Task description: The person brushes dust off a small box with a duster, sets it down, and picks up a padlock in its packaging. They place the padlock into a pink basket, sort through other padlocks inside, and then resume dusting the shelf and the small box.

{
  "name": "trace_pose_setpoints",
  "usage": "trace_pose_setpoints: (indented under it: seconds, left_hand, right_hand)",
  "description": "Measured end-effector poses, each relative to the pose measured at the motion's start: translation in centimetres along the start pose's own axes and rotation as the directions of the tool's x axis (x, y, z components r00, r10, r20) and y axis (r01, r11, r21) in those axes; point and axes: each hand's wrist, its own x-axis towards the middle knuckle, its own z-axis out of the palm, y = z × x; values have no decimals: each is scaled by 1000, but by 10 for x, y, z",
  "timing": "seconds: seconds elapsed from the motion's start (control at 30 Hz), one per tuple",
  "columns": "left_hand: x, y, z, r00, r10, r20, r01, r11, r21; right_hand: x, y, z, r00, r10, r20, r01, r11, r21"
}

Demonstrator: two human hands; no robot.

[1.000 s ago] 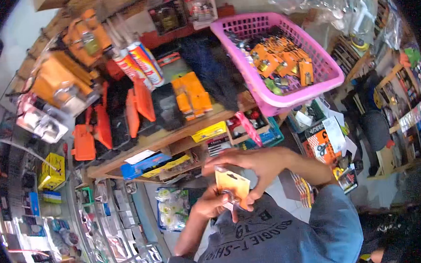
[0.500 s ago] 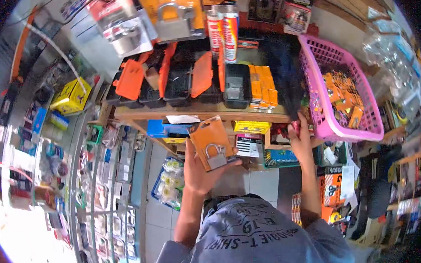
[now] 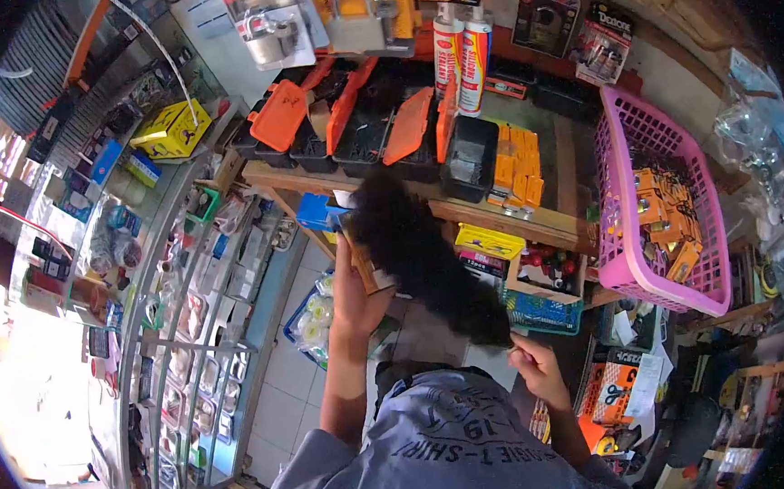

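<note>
Duster (image 3: pixel 425 260): black and fluffy, centre of the frame, across the shelf (image 3: pixel 554 226) edge.
Right hand (image 3: pixel 535 371): lower centre, clamped on the duster's handle.
Left hand (image 3: pixel 352 297): left of centre, gripping an orange card (image 3: pixel 360 267) beside the duster.

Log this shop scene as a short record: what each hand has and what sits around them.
left hand: grips an orange card, mostly hidden behind the duster
right hand: closed on the handle end of a black duster
duster head: lies across the card, in front of the wooden shelf
on shelf: black bins with orange lids, two tubes, stacked orange packs
right side: pink basket holding carded packs
left side: glass counter
</note>
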Motion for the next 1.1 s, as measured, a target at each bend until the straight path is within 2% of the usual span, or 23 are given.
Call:
trace_pose_setpoints:
  seconds: [0.1,0.13,0.23,0.27,0.3,0.37,0.43,0.47,0.5,0.53,0.57,0.6,0.63,0.67,0.7,0.77,0.8,0.83,0.9,0.93,1.0,1.03,1.1]
  left_hand:
    - [-10,-6,13,1000,14,-7,-14,999,46]
    - [-13,-8,14,1000,25,-7,-25,998,49]
    - [-16,-17,8,997,-24,-73,23,1000,-20]
    - [-15,-15,-9,994,0,106,5,999,-47]
    - [-15,-20,-21,994,4,107,0,999,-40]
    - [-25,-22,-2,994,17,-107,-17,1000,5]
    - [-24,-25,-16,992,55,-116,-46,996,78]
    - [-23,-23,-24,993,13,115,-10,1000,-24]
    - [-22,-23,-29,940,-7,342,50,992,-117]
    - [-20,-24,-34,962,-25,271,59,991,-121]
    - [-25,-24,-21,960,-21,280,57,991,-118]
    - [-33,-25,1,998,-12,64,14,999,-31]
    - [-36,-25,15,988,21,-152,-11,998,62]
    - [-29,-27,-13,1000,11,11,-11,999,37]
    - [-28,-29,-19,1000,14,23,-15,999,40]
    - [-26,-30,-24,935,-16,354,64,990,-127]
    - [-34,-33,12,995,99,2,-99,995,26]
    - [-33,-33,10,994,107,9,-107,994,30]
    - [-35,-36,7,963,153,220,-145,988,-52]
    - [-35,-37,7,963,157,218,-149,987,-53]
    - [-36,-37,24,991,130,-15,-130,991,-10]
    - [-35,-42,21,992,129,-11,-129,992,-7]
    - [-36,-45,30,964,232,127,-223,971,-86]
  right_hand:
    - [2,-9,-14,994,73,85,-74,997,4]
    - [6,-16,-22,986,55,159,-38,994,-106]
    - [1,4,-39,998,32,56,-30,999,-31]
    - [2,-2,-42,996,78,43,-78,997,9]
    - [2,-3,-47,996,71,44,-72,997,15]
    - [-1,3,-63,961,147,236,-138,989,-51]
    - [4,-12,-72,981,148,128,-152,988,22]
    - [5,-14,-74,985,115,130,-115,993,-9]
    - [6,-14,-77,987,84,134,-79,996,-42]
    - [5,-15,-81,988,77,132,-72,996,-44]
    - [5,-16,-87,975,81,206,-66,995,-80]
    - [6,-17,-92,957,85,276,-54,992,-117]
    - [7,-21,-96,961,73,268,-42,992,-119]
    - [6,-25,-101,970,96,223,-71,991,-117]
    - [5,-28,-105,976,122,179,-103,988,-112]
    - [-5,-19,-103,972,134,193,-125,990,-59]
    - [-9,-8,-104,960,105,260,-104,994,-18]
    - [-9,-1,-106,941,74,329,-86,996,22]
    - [-8,-6,-104,936,135,324,-126,991,-50]
    - [-11,-1,-99,954,106,279,-117,993,20]
    - [-17,0,-93,970,82,228,-106,990,92]
    - [-19,-1,-92,960,106,258,-128,989,71]
    - [-22,2,-86,952,125,278,-146,988,55]
